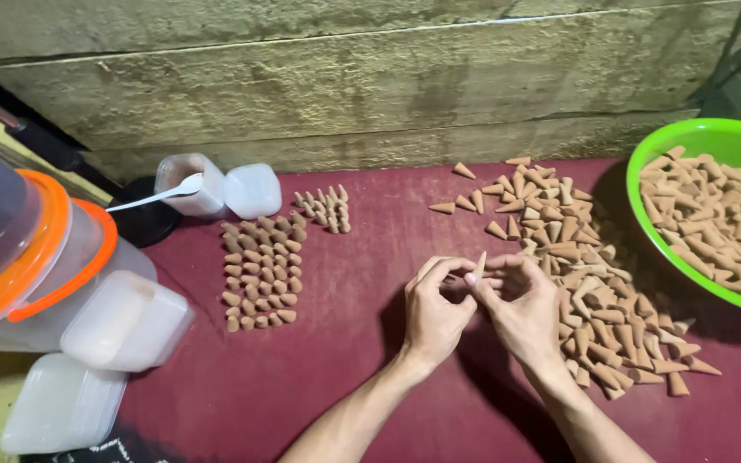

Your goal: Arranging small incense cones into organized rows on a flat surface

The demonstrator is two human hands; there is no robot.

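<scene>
My left hand (433, 310) and my right hand (522, 304) meet over the dark red cloth (362, 369), fingertips together around one tan cone (478, 264) that points up between them. Which hand bears the cone most I cannot tell; both touch it. Right of my right hand lies a loose heap of the same tan cones (589, 283). To the left, cones stand upright in neat rows (262, 274), with a smaller group (325, 209) behind them.
A green bowl (645, 163) full of cones sits at the right edge. On the left stand translucent tubs with orange rims (45, 257), small lidded boxes (126, 321), a jar with a white spoon (183, 184), and a wooden wall (370, 86) behind.
</scene>
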